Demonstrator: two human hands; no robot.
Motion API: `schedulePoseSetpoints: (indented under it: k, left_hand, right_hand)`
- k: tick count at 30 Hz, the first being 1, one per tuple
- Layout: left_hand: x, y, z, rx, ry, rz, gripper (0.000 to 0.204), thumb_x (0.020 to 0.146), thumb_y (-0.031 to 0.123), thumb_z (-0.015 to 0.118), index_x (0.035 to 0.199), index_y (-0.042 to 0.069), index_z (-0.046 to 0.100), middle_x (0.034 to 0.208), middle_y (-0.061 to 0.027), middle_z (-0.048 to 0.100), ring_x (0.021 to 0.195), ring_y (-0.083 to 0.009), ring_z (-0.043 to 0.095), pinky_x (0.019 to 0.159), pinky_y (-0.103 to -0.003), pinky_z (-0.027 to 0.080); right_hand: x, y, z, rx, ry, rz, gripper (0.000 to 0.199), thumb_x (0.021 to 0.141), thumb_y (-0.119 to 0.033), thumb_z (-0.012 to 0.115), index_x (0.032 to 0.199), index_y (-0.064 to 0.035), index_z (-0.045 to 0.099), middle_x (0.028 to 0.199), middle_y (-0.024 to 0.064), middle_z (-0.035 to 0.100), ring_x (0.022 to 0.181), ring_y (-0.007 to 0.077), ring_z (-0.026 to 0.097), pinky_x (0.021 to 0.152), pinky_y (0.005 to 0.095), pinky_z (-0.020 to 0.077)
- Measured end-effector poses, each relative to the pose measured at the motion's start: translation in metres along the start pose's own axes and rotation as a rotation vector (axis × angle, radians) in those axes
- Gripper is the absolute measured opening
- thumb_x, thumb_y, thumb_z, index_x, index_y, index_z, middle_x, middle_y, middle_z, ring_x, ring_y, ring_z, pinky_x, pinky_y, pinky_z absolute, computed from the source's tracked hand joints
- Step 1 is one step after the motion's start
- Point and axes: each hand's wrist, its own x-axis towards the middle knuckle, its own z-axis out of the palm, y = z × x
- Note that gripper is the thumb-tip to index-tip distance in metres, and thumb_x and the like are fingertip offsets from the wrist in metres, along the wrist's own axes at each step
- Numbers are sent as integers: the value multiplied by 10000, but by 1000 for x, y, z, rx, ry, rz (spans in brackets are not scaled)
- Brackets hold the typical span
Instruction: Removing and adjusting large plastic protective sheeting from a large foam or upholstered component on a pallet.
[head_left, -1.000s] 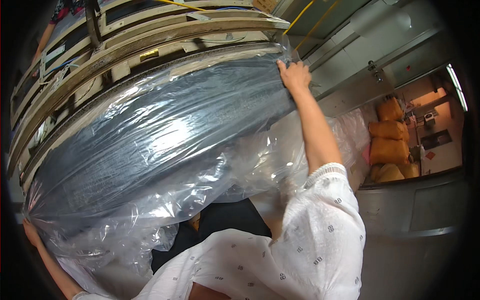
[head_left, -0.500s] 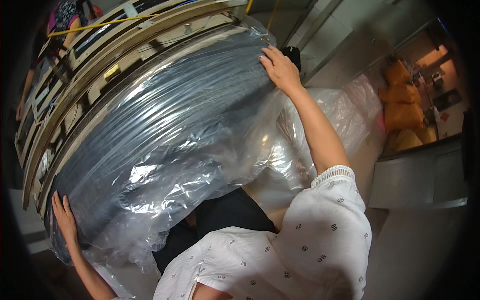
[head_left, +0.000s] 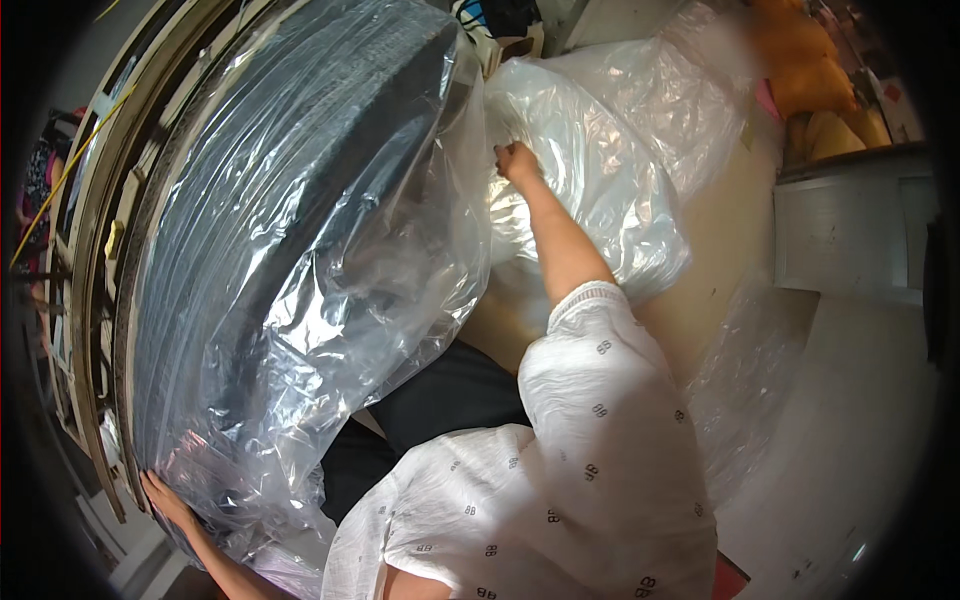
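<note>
A thick stack of dark grey sheets (head_left: 250, 180) fills the left half of the view, wrapped in loose, shiny clear plastic (head_left: 400, 300). At the stack's lower left corner, my left hand (head_left: 170, 502) lies with its fingers stretched along the edge, touching the wrap. My right hand (head_left: 518, 163) is over a billowing clear plastic sheet (head_left: 590, 140) to the right of the stack. Its fingers are curled together in a pinch on that plastic. How much of the film is between them is hidden.
Wooden slats (head_left: 100, 260) and a yellow strap (head_left: 75, 165) run along the stack's far left side, with another person (head_left: 42, 175) beyond. Orange bundles (head_left: 810, 65) sit at the upper right, above a grey metal cabinet (head_left: 850, 235). More plastic film (head_left: 745, 385) lies at right.
My right hand has left the stack's upper right corner and closed on the plastic beside it. My view has turned. My left hand remains at the lower left corner.
</note>
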Motion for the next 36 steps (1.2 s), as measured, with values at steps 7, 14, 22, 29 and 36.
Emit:
schedulePoseSetpoints:
  k: [7, 14, 22, 29, 36]
  left_hand:
    - [0, -19, -10, 42, 47, 5, 542, 936, 391, 355, 1274, -30, 405, 1304, -191, 423, 1213, -311, 386, 1020, -335, 273]
    - [15, 0, 46, -42, 19, 35, 540, 934, 387, 358, 1259, -40, 419, 1299, -194, 429, 1200, -316, 401, 1012, -333, 283]
    - [20, -30, 4, 90, 88, 69, 541, 928, 386, 364, 1259, -38, 422, 1289, -212, 432, 1196, -324, 402, 1009, -348, 289]
    - [-22, 248, -70, -485, 193, 509, 375, 922, 160, 466, 1257, -6, 436, 1272, -136, 462, 1154, -237, 446, 976, -337, 342]
    - [-246, 512, -103, -1534, -1044, 504, 417, 819, 143, 626, 1201, 32, 501, 979, -80, 572, 677, -71, 529, 620, -203, 461]
  right_hand:
    - [-48, 45, -19, -567, 233, -21, 337, 811, -325, 584, 930, -13, 540, 900, 193, 624, 878, 333, 604, 746, 428, 469]
    - [10, 201, -158, -416, 343, 64, 233, 858, -163, 410, 832, -9, 583, 759, 108, 649, 630, 233, 637, 614, 346, 491]
    - [-123, 57, -178, 987, 67, 347, 305, 863, -373, 509, 947, -83, 555, 710, -8, 483, 558, 82, 404, 492, 246, 343]
    - [-266, -82, -184, 836, -340, -341, 125, 895, -238, 496, 926, -122, 530, 800, -68, 491, 683, 20, 429, 594, 157, 342]
    - [-343, -158, -151, 422, -458, -1041, 45, 832, -59, 558, 876, -55, 560, 743, 24, 531, 637, 97, 529, 610, 244, 447]
